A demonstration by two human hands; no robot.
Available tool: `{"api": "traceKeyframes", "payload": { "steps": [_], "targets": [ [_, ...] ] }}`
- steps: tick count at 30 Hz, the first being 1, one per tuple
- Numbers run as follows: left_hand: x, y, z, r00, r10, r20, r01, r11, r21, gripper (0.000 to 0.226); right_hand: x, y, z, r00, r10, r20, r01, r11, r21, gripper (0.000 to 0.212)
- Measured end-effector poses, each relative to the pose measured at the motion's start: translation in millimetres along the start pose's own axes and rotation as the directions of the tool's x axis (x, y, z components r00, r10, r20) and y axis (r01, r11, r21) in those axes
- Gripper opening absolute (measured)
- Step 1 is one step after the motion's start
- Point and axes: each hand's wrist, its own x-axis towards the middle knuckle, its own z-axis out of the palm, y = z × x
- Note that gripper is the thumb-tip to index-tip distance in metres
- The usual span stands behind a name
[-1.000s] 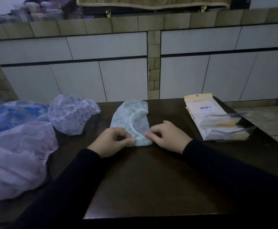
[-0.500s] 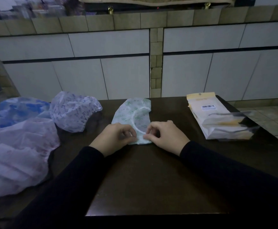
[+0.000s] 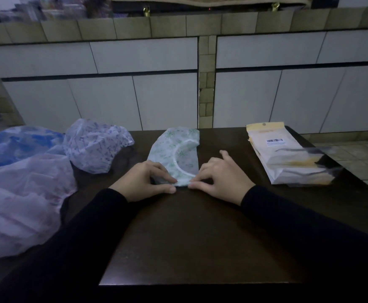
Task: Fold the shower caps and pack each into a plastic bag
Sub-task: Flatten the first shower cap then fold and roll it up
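Note:
A green-patterned shower cap (image 3: 176, 149), folded into a narrow strip, lies flat in the middle of the dark table (image 3: 200, 237). My left hand (image 3: 143, 182) pinches its near left corner. My right hand (image 3: 222, 178) pinches the near right corner, with the index finger raised. A stack of plastic bags (image 3: 285, 158) with yellow headers and a barcode label lies to the right. Three loose caps sit at the left: a purple-patterned cap (image 3: 95, 145), a blue cap (image 3: 18, 143) and a pale pink cap (image 3: 18, 200).
A tiled wall with white panels (image 3: 167, 99) rises just behind the table's far edge. Tiled floor (image 3: 358, 156) shows beyond the right edge. The table's near edge runs across the bottom.
Both hands have drawn closer together at the cap's near end and rolled that edge up slightly. The right index finger has lifted.

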Motion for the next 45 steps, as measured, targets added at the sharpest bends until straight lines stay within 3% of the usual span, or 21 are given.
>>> {"api": "traceKeyframes", "payload": {
  "steps": [3,6,13,20,24,28,30,37,45],
  "targets": [
    [-0.5,1.3,0.8,1.0,-0.014,-0.015,0.014,1.0,-0.027,0.017,3.2,-2.2,2.6,0.999,0.025,-0.044,-0.025,1.0,-0.013,0.036],
    [0.4,2.8,2.3,0.997,-0.052,-0.056,0.052,0.999,-0.013,0.002,9.8,-2.0,6.1,0.991,0.124,-0.057,-0.118,0.988,0.104,0.033],
    [6.8,8.2,9.2,0.989,-0.099,-0.112,0.118,0.977,0.176,0.024,21.5,1.1,8.5,0.946,0.318,0.059,-0.322,0.907,0.27,0.031],
    [14.6,10.3,11.7,0.967,-0.212,-0.14,0.224,0.972,0.072,0.016,24.8,-8.7,17.8,0.933,0.358,0.016,-0.357,0.923,0.147,0.028],
    [9.9,9.1,11.9,0.974,-0.116,-0.193,0.153,0.97,0.189,0.013,21.4,-10.8,21.5,0.942,0.328,-0.066,-0.322,0.942,0.09,0.023],
    [5.4,-1.7,6.5,0.982,0.015,-0.19,0.006,0.993,0.114,0.008,17.8,-8.1,20.3,0.964,0.206,-0.167,-0.194,0.977,0.087,0.014],
    [5.6,-4.7,5.6,0.984,0.008,-0.176,0.012,0.994,0.108,0.005,17.1,-7.4,18.0,0.979,0.131,-0.153,-0.126,0.991,0.047,0.014],
    [0.9,-10.1,0.8,0.995,-0.011,-0.103,0.026,0.989,0.143,0.052,16.4,2.9,10.1,0.992,0.116,0.046,-0.116,0.993,0.004,0.04],
    [1.9,-12.6,1.4,0.99,-0.109,-0.088,0.111,0.994,0.018,0.029,18.0,4.7,11.4,0.989,0.146,0.03,-0.147,0.988,0.05,0.035]
  ]
}}
